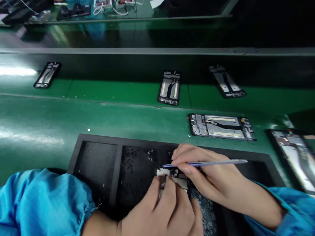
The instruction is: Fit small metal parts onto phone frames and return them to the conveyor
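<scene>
A partly opened phone [180, 182] lies over the black compartment tray [118, 170], mostly covered by my hands. My left hand [169, 209] bends over it, with its fingertips pressed on the phone near a pale piece at the top end. Between thumb and fingers, my right hand [209, 173] pinches slim tweezers [221, 162], whose tips point left and reach the phone's top edge. Whether the tips grip anything is too small to tell. Small black pieces [130, 159] lie scattered in the tray's middle compartment. Many tiny silvery parts [206, 209] fill a section beneath my hands.
On the green bench [110, 118] an opened phone [221, 127] lies sideways behind the tray. Another phone [295, 160] sits at the right edge. Further back are a middle phone [169, 88], a right phone [227, 82] and a left phone [48, 74]. Cables [110, 8] run along the far bench.
</scene>
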A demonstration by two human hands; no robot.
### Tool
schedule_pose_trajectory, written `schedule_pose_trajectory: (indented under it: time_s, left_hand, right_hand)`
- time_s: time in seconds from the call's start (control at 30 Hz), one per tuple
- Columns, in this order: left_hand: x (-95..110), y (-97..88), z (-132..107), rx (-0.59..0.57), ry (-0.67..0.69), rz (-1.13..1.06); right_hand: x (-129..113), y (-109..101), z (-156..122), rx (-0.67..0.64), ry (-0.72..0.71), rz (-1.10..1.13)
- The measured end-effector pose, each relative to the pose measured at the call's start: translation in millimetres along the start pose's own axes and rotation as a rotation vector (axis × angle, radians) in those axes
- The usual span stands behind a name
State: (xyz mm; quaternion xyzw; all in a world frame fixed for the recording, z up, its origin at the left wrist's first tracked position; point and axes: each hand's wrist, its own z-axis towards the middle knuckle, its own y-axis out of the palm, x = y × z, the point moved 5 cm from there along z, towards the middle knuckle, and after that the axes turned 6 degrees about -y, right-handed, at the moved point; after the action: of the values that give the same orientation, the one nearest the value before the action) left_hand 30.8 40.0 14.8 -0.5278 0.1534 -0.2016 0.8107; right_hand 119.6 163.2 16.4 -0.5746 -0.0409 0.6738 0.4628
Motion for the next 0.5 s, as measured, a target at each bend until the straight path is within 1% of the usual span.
schedule_pose_trajectory:
  time_s: [0.07, 0.17, 0.23, 0.3, 0.5]
  left_hand:
    - [-3, -4.9, -1, 0.002, -0.075, 0.063]
    - [-7, -5.0, -2, -0.068, -0.136, 0.122]
    - [-11, -3.2, -1, -0.113, -0.143, 0.138]
    - [-14, -1.9, 2, -0.128, -0.14, 0.142]
    - [-17, 2.1, 3, -0.126, -0.131, 0.132]
  right_hand:
    - [-1, 0, 0, -0.014, 0.002, 0.01]
    - [-2, -1, 1, -0.009, -0.009, 0.018]
    - [-2, -2, 2, -0.003, -0.005, 0.02]
    - [-2, -3, 3, 0.003, 0.001, 0.017]
    - [-3, -6, 4, 0.044, 0.005, 0.015]
